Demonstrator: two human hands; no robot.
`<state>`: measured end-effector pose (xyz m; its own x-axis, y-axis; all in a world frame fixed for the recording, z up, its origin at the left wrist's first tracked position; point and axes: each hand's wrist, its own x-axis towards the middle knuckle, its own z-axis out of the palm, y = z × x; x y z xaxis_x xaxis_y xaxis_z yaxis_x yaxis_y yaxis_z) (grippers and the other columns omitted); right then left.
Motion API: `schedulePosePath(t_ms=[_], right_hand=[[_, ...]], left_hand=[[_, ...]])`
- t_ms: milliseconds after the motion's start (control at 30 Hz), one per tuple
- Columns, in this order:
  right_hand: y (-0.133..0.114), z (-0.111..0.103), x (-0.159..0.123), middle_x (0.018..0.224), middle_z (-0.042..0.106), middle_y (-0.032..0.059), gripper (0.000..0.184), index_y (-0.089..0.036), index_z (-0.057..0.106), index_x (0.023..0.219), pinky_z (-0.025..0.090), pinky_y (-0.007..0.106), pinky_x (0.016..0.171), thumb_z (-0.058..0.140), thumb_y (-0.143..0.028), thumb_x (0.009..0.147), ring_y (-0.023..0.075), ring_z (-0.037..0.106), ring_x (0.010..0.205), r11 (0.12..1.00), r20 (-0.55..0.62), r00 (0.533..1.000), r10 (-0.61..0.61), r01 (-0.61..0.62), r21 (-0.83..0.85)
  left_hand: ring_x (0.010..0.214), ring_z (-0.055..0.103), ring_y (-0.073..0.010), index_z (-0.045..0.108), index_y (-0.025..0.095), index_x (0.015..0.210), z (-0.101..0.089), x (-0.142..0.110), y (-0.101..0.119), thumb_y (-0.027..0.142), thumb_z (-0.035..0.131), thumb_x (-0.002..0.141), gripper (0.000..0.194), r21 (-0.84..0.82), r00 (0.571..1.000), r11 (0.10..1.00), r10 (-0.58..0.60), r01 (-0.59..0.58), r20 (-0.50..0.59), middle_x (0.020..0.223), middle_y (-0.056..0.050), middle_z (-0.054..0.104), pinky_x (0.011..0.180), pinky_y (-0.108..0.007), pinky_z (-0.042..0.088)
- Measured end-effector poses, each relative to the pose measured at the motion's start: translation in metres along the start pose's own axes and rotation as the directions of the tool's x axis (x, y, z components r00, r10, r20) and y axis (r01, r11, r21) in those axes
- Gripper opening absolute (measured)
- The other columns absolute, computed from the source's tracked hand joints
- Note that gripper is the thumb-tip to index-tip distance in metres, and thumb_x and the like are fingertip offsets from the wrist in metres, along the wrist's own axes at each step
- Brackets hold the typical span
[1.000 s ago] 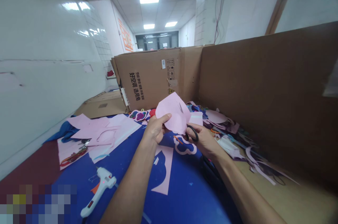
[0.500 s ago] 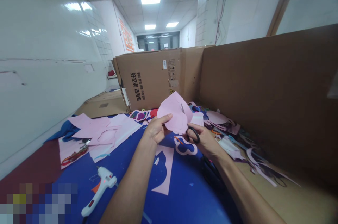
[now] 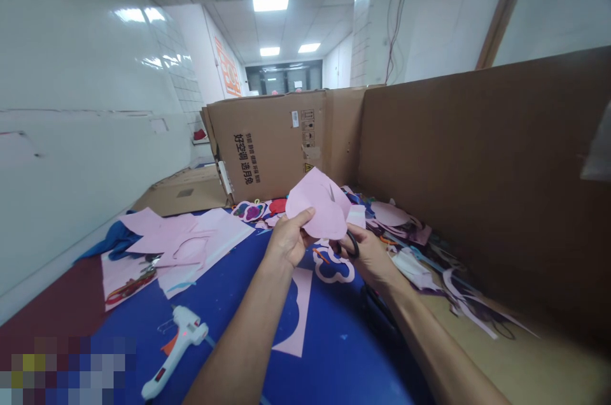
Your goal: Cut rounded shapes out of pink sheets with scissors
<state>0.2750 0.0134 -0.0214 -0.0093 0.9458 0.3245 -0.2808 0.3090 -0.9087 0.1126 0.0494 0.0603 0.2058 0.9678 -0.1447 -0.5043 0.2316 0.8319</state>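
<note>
My left hand (image 3: 290,238) pinches the lower left edge of a pink sheet (image 3: 312,204), thumb on top. The sheet looks like thin felt or paper and is raised above the blue table. In my right hand (image 3: 370,255) are black-handled scissors (image 3: 352,244), fingers through the loops. A blade tip pokes up through a slit in the sheet; the rest of the blades is hidden behind it. Below the hands lie a pink cloud-shaped outline (image 3: 334,270) and a pink offcut (image 3: 300,322) with a curved cut edge.
A white glue gun (image 3: 176,348) lies at the left front. Pink sheets (image 3: 191,246) are spread at the left. Scraps and strips (image 3: 405,227) are heaped at the right. Cardboard panels (image 3: 277,144) stand upright behind and to the right. A blue table surface (image 3: 344,367) lies underneath.
The pink sheet has turned slightly in my left hand, and less of its right-hand part shows. My scissors hand stays close beside it. The whole view has shifted a little.
</note>
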Motion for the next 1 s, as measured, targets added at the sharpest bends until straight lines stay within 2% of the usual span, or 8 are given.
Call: schedulePosePath(t_ms=[200,467,700,900,1000], right_hand=[[-0.0006,0.0008,-0.0001,0.078,0.066,0.0032,0.03,-0.019,0.081,0.097,0.029,0.027,0.057,0.086,-0.042,0.079,0.016,0.048,0.07,1.0,-0.015,1.0,-0.01,0.01,-0.001],[-0.0026,0.0007,-0.001,0.08,0.067,0.0042,0.035,-0.018,0.08,0.101,0.03,0.028,0.058,0.085,-0.045,0.079,0.017,0.049,0.07,0.999,-0.034,0.999,-0.009,0.008,-0.038],[-0.0027,0.0011,-0.0008,0.081,0.069,0.0048,0.036,-0.017,0.08,0.099,0.03,0.028,0.058,0.085,-0.046,0.078,0.0166,0.048,0.068,0.998,-0.034,0.999,0.001,-0.003,-0.058],[-0.0015,0.0018,-0.0013,0.077,0.069,0.0035,0.033,-0.018,0.079,0.095,0.03,0.027,0.058,0.084,-0.045,0.077,0.0167,0.05,0.068,0.998,-0.048,0.999,-0.002,-0.001,-0.066],[-0.0025,0.002,-0.0013,0.075,0.069,0.0024,0.029,-0.018,0.079,0.094,0.03,0.027,0.058,0.084,-0.042,0.077,0.0164,0.05,0.067,0.996,-0.052,0.999,-0.001,-0.004,-0.088]], left_hand=[[0.071,0.077,-0.0231,0.074,0.008,0.112,0.0051,-0.0043,-0.0026,0.008,0.074,0.083,0.029,-0.028,0.999,0.999,0.031,-0.032,-0.029,0.093,-0.016,0.081,0.069,-0.034,0.066],[0.076,0.078,-0.0245,0.073,0.009,0.116,0.006,-0.0055,-0.0021,0.01,0.078,0.079,0.037,0.0,0.996,0.997,0.075,-0.075,-0.038,0.097,-0.016,0.081,0.068,-0.034,0.066],[0.076,0.078,-0.026,0.075,0.01,0.112,0.0038,-0.0043,-0.0012,0.013,0.079,0.078,0.034,0.054,0.993,0.993,0.111,-0.109,-0.035,0.09,-0.016,0.081,0.067,-0.035,0.065],[0.074,0.078,-0.0256,0.077,0.009,0.105,0.0025,-0.003,-0.0019,0.014,0.078,0.079,0.027,0.078,0.991,0.989,0.132,-0.129,-0.033,0.09,-0.016,0.081,0.065,-0.034,0.065],[0.074,0.078,-0.0258,0.077,0.01,0.108,0.0019,-0.0022,-0.0024,0.014,0.079,0.078,0.03,0.09,0.988,0.984,0.154,-0.151,-0.033,0.093,-0.016,0.081,0.064,-0.034,0.065]])
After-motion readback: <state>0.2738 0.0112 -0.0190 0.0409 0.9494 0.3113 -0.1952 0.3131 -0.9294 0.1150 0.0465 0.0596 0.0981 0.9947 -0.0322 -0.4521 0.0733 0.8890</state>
